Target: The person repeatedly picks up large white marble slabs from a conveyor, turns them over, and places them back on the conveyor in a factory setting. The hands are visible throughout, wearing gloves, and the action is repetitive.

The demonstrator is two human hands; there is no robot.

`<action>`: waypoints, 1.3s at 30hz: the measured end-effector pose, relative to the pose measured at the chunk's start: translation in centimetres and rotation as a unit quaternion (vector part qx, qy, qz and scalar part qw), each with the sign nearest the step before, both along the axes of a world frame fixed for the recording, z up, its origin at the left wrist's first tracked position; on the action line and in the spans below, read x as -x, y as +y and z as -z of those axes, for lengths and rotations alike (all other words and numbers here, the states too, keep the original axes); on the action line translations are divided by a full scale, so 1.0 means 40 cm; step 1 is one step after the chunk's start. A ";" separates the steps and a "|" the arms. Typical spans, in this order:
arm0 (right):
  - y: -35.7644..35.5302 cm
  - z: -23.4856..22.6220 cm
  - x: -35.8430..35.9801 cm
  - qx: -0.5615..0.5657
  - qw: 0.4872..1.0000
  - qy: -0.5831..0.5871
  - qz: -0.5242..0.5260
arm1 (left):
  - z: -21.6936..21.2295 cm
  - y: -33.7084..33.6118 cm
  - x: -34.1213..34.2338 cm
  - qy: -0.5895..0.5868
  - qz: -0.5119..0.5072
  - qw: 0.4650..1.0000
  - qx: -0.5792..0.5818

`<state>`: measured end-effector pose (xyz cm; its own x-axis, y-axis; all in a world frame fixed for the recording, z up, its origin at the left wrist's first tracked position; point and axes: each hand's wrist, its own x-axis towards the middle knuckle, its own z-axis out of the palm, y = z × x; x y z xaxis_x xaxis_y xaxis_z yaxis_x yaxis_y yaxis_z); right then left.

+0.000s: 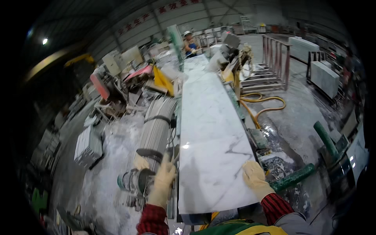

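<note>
Hands flat on marble slab

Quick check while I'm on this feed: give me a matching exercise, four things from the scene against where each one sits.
Things:
1. left hand
2. right hand
3. yellow hose
4. green pipe

Places:
A. coiled on the wet floor right of the marble slab
B. on the slab's left edge
C. on the slab's right edge
D. just right of the right hand, below the slab's corner

Pairs: 1-B, 2-C, 3-A, 4-D
</note>
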<state>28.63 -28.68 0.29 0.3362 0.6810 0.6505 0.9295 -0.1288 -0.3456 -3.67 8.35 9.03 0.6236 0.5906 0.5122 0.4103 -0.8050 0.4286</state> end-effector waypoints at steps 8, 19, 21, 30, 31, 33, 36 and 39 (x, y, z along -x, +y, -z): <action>-0.053 0.002 -0.019 0.047 0.998 -0.017 0.034 | 0.242 -0.287 -0.129 0.117 -0.015 0.983 -0.138; -0.046 -0.010 0.009 0.017 0.999 -0.031 0.020 | 0.220 -0.272 -0.109 0.111 -0.010 0.986 -0.123; -0.051 -0.005 0.009 0.023 0.999 -0.034 0.016 | 0.218 -0.274 -0.106 0.113 -0.011 0.987 -0.113; -0.077 0.022 0.023 0.036 0.998 -0.030 0.038 | 0.193 -0.282 -0.107 0.106 0.001 0.989 -0.104; -0.083 0.035 0.032 0.038 0.998 -0.027 0.046 | 0.190 -0.280 -0.102 0.109 -0.003 0.989 -0.095; -0.113 -0.002 0.075 0.044 0.998 0.000 0.038 | 0.197 -0.279 -0.094 0.116 -0.009 0.989 -0.095; -0.188 -0.040 0.131 0.093 0.993 0.061 0.038 | 0.249 -0.268 -0.089 0.102 -0.013 0.988 -0.116; -0.305 -0.017 0.231 0.106 0.991 0.049 0.066 | 0.239 -0.285 -0.103 0.103 0.004 0.990 -0.096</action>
